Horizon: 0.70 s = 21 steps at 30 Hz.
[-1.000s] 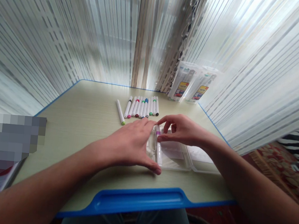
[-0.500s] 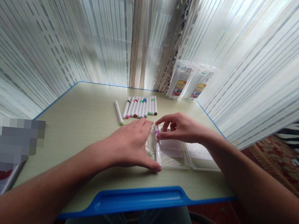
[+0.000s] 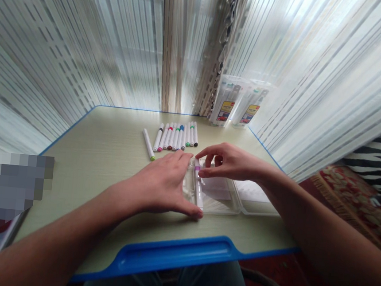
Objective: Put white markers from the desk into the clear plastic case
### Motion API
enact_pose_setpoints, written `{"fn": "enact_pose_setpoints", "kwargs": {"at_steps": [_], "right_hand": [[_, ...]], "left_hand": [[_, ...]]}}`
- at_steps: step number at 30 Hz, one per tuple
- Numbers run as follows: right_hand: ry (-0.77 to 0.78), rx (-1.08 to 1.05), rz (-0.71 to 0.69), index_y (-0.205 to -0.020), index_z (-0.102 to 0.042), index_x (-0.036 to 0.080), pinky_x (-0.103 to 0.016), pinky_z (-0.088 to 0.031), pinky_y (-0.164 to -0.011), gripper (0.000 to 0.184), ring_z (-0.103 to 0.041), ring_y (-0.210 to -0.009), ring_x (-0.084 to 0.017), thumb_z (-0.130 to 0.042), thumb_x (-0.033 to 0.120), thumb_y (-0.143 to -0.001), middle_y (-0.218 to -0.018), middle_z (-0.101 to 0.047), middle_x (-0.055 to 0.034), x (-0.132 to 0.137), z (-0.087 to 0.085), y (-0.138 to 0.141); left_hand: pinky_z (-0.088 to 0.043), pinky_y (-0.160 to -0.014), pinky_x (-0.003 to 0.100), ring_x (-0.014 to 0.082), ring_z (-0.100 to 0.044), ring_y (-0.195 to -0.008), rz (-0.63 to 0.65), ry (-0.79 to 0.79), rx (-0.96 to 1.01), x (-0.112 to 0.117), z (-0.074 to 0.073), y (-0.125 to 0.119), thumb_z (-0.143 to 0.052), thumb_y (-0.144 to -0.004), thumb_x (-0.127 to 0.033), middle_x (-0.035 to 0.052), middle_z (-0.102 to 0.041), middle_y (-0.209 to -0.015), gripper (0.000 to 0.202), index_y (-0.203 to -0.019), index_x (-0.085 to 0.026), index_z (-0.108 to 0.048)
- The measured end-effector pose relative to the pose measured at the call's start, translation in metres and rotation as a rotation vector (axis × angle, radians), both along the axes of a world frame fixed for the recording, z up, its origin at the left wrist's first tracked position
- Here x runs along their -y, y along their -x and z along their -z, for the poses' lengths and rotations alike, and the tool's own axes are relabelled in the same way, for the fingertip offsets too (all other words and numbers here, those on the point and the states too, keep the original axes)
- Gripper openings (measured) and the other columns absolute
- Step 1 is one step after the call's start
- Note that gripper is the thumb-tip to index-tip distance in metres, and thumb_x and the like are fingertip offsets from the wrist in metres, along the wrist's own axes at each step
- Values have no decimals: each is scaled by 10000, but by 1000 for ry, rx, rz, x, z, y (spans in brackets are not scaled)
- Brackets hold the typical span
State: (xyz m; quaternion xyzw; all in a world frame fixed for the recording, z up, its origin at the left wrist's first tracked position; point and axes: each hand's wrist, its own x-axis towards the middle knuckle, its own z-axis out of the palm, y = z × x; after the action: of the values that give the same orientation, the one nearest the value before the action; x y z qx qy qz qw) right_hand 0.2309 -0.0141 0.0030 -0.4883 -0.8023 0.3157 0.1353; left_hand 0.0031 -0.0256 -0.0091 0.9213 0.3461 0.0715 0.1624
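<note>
A clear plastic case (image 3: pixel 218 206) lies unfolded on the table in front of me. My left hand (image 3: pixel 165 183) grips its left part, with the thumb at the near edge and the fingers at the far edge. A white marker with a purple band (image 3: pixel 198 192) lies lengthwise in the case, near its left side. My right hand (image 3: pixel 225 161) has thumb and index finger at the marker's far end, the other fingers curled. Beyond my left hand, several white markers (image 3: pixel 176 137) lie in a row, and a marker with a light green end (image 3: pixel 148 144) lies apart on their left.
Two upright clear packs (image 3: pixel 225 106) with yellow labels stand at the table's back right, before striped string curtains (image 3: pixel 129 44). The table (image 3: pixel 86 151) has a blue rim and a blue tray groove (image 3: pixel 177 254) at its near edge. A pixelated area covers the left.
The view has shifted very slightly, so everything appears a little further left. Both hands and the purple-banded marker hold nearly the same places relative to the case.
</note>
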Motion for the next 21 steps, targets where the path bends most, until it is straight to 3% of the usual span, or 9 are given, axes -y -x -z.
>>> {"fn": "enact_pose_setpoints", "kwargs": {"at_steps": [15, 18, 21], "right_hand": [[52, -85, 57, -1225, -680, 128, -251, -454, -574, 569, -605, -664, -132, -775, 468, -779, -925, -748, -78, 1, 1, 2], [79, -197, 128, -1261, -629, 106, -248, -466, -523, 594, -598, -600, -120, -777, 430, -786, -876, -724, -72, 0, 0, 2], [51, -304, 200, -1168, -657, 95, -236, -455, -468, 501, -580, -534, -106, -758, 425, -806, -749, -671, -35, -2, -4, -1]], "left_hand": [[-413, -1070, 467, 357, -512, -1257, -18, 30, -3, 3, -5, 0, -720, -616, -749, 172, -553, -1328, 963, -1328, -141, -491], [-401, -1089, 451, 362, -489, -1301, -23, 35, -34, 5, -9, 2, -715, -635, -737, 186, -540, -1369, 969, -1349, -127, -482], [-357, -1133, 433, 359, -446, -1361, -21, 48, -69, 6, -12, 5, -708, -656, -724, 200, -496, -1441, 1036, -1435, -108, -413]]}}
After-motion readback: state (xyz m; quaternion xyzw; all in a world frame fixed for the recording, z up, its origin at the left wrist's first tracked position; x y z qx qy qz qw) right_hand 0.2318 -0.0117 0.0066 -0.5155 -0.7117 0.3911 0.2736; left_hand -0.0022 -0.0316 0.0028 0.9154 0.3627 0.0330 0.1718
